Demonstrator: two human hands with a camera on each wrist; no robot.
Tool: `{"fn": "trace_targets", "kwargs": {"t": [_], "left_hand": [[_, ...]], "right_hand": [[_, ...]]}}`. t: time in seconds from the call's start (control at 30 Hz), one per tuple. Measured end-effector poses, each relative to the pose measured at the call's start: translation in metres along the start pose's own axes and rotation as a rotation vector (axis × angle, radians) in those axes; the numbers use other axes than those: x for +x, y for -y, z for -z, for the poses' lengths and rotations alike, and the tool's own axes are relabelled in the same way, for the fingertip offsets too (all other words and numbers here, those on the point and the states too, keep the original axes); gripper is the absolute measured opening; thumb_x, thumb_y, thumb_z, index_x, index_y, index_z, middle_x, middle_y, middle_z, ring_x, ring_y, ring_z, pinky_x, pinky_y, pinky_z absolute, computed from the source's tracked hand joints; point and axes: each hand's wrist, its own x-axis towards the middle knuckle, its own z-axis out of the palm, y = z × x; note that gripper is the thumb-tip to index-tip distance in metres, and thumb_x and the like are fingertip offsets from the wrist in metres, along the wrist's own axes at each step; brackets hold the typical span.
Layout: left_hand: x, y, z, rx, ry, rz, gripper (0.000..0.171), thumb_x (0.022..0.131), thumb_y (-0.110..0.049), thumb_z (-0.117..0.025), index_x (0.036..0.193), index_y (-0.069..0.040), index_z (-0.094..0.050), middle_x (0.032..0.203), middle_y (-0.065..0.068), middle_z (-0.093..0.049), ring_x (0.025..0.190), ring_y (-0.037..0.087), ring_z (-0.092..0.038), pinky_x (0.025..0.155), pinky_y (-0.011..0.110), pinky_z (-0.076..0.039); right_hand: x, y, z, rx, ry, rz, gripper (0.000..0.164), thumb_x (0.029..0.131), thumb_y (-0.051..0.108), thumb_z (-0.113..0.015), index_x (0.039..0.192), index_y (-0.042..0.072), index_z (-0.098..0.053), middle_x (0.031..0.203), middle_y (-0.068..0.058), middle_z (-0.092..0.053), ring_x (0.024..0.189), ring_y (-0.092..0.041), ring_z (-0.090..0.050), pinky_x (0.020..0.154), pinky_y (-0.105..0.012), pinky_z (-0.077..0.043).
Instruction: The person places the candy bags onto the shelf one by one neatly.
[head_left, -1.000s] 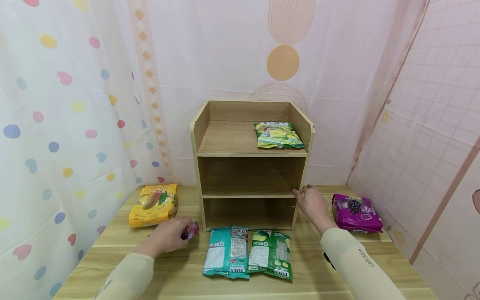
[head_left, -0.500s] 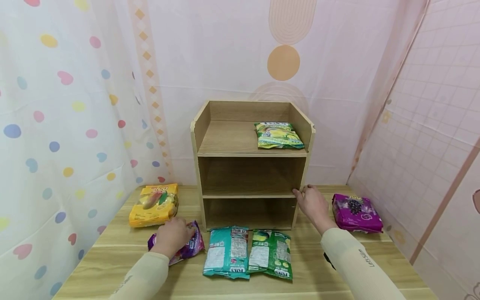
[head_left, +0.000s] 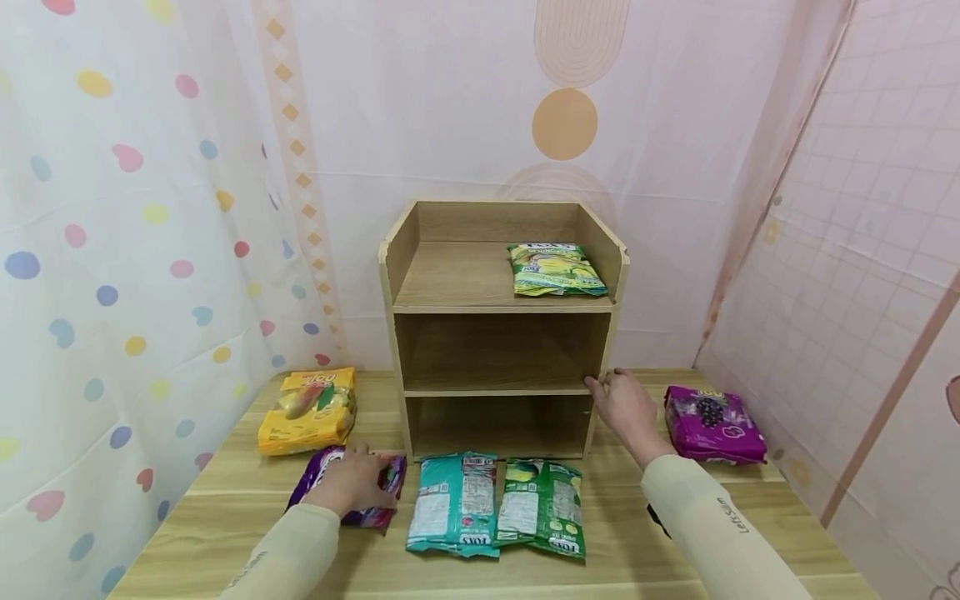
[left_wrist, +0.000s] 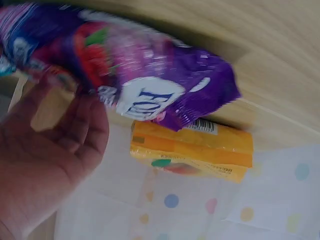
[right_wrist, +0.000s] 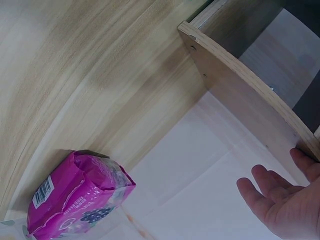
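Note:
My left hand pinches a purple candy bag with red berries on it, low over the left part of the table. The left wrist view shows the fingertips at one edge of this bag. My right hand is at the right side panel of a small wooden shelf, the thumb touching its front edge. In the right wrist view the other fingers are loosely bent beside the panel. To the right of the purple bag lie a teal bag and a green bag, in front of the shelf.
A yellow-green bag lies on the shelf's top level, at the right. On the table, a yellow mango bag lies left of the shelf and a magenta grape bag right of it. Curtains hang behind.
The purple bag, mostly hidden by the left hand a second ago, has come into view and shifted slightly. The left hand has moved a little right. The right hand stays at the shelf.

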Motion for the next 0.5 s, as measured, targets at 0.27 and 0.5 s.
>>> {"fn": "trace_targets", "kwargs": {"t": [0.27, 0.5], "left_hand": [[-0.009, 0.001, 0.015, -0.046, 0.086, -0.078, 0.047, 0.063, -0.019, -0.088, 0.108, -0.012, -0.077, 0.105, 0.014, -0.059, 0.096, 0.034, -0.057, 0.085, 0.059, -0.049], [-0.012, 0.007, 0.015, -0.197, 0.079, -0.233, 0.03, 0.081, -0.022, -0.079, 0.058, -0.015, -0.06, 0.069, -0.005, -0.054, 0.059, 0.012, -0.046, 0.056, 0.03, -0.041]], "right_hand": [[0.0, 0.0, 0.0, -0.005, -0.003, 0.006, 0.043, 0.103, 0.036, -0.051, 0.094, -0.001, -0.071, 0.139, -0.029, -0.051, 0.121, -0.044, -0.055, 0.082, -0.058, -0.052], [-0.001, 0.001, 0.0, -0.008, -0.012, -0.002, 0.043, 0.103, 0.036, -0.051, 0.098, -0.002, -0.071, 0.139, -0.028, -0.052, 0.117, -0.045, -0.058, 0.078, -0.057, -0.053]]}}
